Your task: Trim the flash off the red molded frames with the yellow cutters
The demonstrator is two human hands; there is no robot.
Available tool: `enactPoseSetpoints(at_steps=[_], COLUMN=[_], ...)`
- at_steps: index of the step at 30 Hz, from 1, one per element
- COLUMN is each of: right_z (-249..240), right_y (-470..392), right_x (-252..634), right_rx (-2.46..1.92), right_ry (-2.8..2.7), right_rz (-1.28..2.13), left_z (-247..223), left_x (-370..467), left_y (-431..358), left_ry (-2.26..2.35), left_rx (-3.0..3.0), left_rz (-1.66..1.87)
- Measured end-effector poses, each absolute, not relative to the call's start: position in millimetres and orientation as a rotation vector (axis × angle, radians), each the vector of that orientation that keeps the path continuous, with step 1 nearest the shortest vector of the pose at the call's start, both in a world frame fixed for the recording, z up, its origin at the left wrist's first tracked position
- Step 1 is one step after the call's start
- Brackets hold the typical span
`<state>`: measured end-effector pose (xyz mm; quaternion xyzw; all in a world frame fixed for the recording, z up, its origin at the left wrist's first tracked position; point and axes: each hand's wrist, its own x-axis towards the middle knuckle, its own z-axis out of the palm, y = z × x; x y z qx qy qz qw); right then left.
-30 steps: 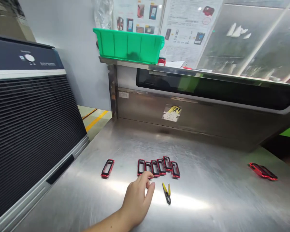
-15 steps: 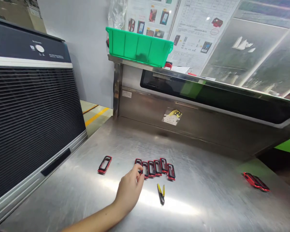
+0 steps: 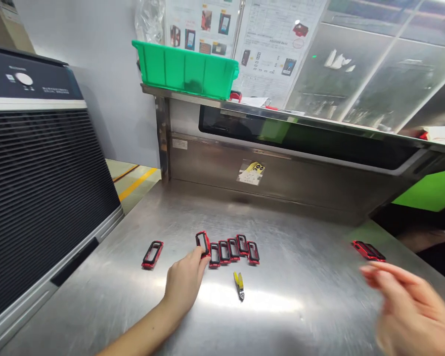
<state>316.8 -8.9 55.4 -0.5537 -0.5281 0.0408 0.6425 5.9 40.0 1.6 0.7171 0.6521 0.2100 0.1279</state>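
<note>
My left hand (image 3: 183,277) pinches the lower end of a red-and-black rectangular frame (image 3: 202,243), which is tilted up from the table. Just right of it lie several similar frames (image 3: 224,252) in an uneven row. Nearer me are small cutting pliers (image 3: 239,286) with yellow handles, touched by neither hand. My right hand (image 3: 411,304) is at the right side, smeared by motion, with its fingers partly curled; whether they hold anything is unclear. Beyond its fingertips lies another red-and-black piece (image 3: 369,250). A single frame (image 3: 152,254) sits apart at the left.
The metal table (image 3: 289,282) meets an upright back panel with a shelf. A green bin (image 3: 187,71) stands on that shelf, in front of printed sheets (image 3: 274,44). A large slatted unit (image 3: 48,188) borders the table's left side.
My left hand has taken hold of the leftmost frame in the row and tilted it up. My right hand has come into view at the right. The camera view has shifted.
</note>
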Motion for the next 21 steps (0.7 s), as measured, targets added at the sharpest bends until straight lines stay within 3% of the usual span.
enactPoseSetpoints(at_steps=[8, 13, 21], right_z=[28.1, 4.0, 6.2], right_y=[9.8, 10.2, 11.8], right_x=[197.4, 194.8, 196.1], right_rx=[-1.013, -0.766, -0.616], right_ry=[-1.936, -1.939, -1.880], right_rz=[0.616, 0.790, 0.681], left_z=[-5.1, -13.2, -18.3], left_x=[10.5, 18.6, 21.9], left_y=[17.1, 8.4, 11.6], left_ry=[1.043, 0.868, 0.624], left_rx=[2.327, 2.349, 2.459], left_rz=[1.507, 1.482, 1.401])
